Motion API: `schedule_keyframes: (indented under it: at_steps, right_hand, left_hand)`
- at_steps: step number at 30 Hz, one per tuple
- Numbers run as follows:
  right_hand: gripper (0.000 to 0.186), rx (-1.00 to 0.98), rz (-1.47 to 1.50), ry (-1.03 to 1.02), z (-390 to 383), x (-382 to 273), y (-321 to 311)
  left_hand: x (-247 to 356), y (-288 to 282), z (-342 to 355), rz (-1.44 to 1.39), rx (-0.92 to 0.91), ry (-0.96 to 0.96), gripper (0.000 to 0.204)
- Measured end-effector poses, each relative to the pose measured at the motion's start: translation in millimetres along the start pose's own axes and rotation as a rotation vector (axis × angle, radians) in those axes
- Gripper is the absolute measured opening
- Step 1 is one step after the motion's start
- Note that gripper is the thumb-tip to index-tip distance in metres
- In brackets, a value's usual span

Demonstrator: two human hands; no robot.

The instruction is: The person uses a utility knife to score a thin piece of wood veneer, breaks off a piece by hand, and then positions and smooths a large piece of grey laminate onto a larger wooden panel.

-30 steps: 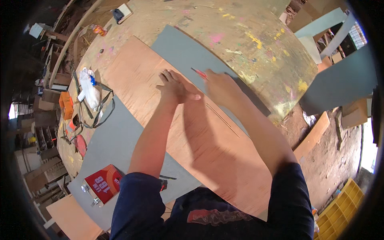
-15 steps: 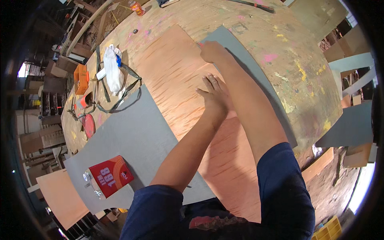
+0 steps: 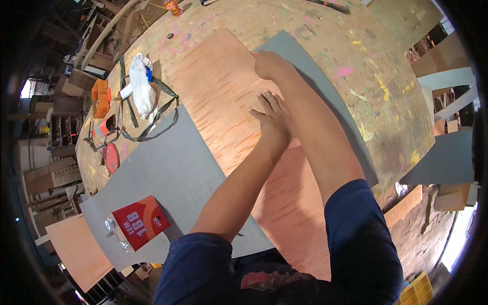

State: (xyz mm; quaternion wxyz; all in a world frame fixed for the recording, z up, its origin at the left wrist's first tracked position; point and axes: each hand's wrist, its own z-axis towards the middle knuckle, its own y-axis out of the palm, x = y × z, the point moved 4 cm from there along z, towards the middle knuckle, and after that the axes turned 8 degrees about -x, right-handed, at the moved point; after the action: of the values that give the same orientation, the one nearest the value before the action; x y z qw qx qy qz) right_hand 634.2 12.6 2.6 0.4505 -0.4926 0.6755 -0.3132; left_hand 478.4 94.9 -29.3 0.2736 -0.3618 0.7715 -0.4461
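Note:
A long reddish-brown plywood sheet [image 3: 213,96] lies on the worktable, overlapping a grey sheet [image 3: 300,56] whose strip shows along its right side. Pressed on the plywood near its right edge is my left hand [image 3: 273,118], fingers spread and palm down. Farther up that same edge, my right hand [image 3: 270,66] is closed in a fist. A small red bit shows at its fingertips, but the rest of what it grips is hidden. My right forearm passes over the plywood's right edge and partly covers the left hand's side.
Another grey sheet [image 3: 157,157] lies to the left, bearing a red metal can [image 3: 141,222]. Beyond are black straps [image 3: 165,91], a white plastic bag [image 3: 141,89], an orange box [image 3: 100,98] and a red round lid [image 3: 111,157]. A dark-handled tool [image 3: 333,6] lies at the far edge.
The view has shifted slightly, moving the far objects a little up and left. Both hands keep nearly the same places on the plywood.

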Motion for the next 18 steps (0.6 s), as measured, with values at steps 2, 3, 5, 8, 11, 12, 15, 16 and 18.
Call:
schedule_keyframes:
  at_steps: [2, 3, 5, 8, 11, 12, 15, 16, 18]
  right_hand:
    - [0.029, -0.098, -0.006, 0.039, -14.9, -1.7, 0.3]
    - [0.029, -0.111, -0.011, 0.043, -27.1, -1.0, 2.5]
    - [0.036, -0.148, 0.033, 0.0, -56.1, -2.5, 6.8]
    - [0.043, -0.139, 0.162, 0.114, -87.0, 16.6, 26.7]
    - [0.051, -0.115, 0.214, 0.161, -99.5, 23.3, 39.7]
    - [0.051, -0.115, 0.219, 0.166, -104.9, 25.2, 41.8]
    - [0.049, -0.097, 0.332, 0.162, -118.0, 30.9, 50.0]
    - [0.048, -0.089, 0.318, 0.162, -120.7, 30.5, 53.8]
    - [0.048, -0.079, 0.304, 0.161, -125.4, 29.1, 51.8]
  left_hand:
    - [-1.8, -2.2, -0.4, -0.086, 0.02, -0.004, 0.105]
    - [-3.1, -8.1, -5.0, -0.087, -0.061, -0.007, 0.119]
    - [-9.2, -23.8, -15.4, -0.096, -0.141, -0.007, 0.133]
    - [-4.9, -32.7, -25.7, -0.026, -0.222, 0.056, 0.133]
    - [-2.8, -34.2, -24.6, -0.119, -0.106, 0.051, 0.153]
    - [-2.2, -36.2, -24.6, -0.099, -0.143, 0.049, 0.154]
    - [-4.8, -40.1, -22.3, -0.071, -0.218, 0.034, 0.155]
    - [-5.5, -39.3, -22.9, -0.063, -0.254, 0.02, 0.156]
    - [-4.3, -38.7, -23.4, -0.055, -0.245, 0.023, 0.156]
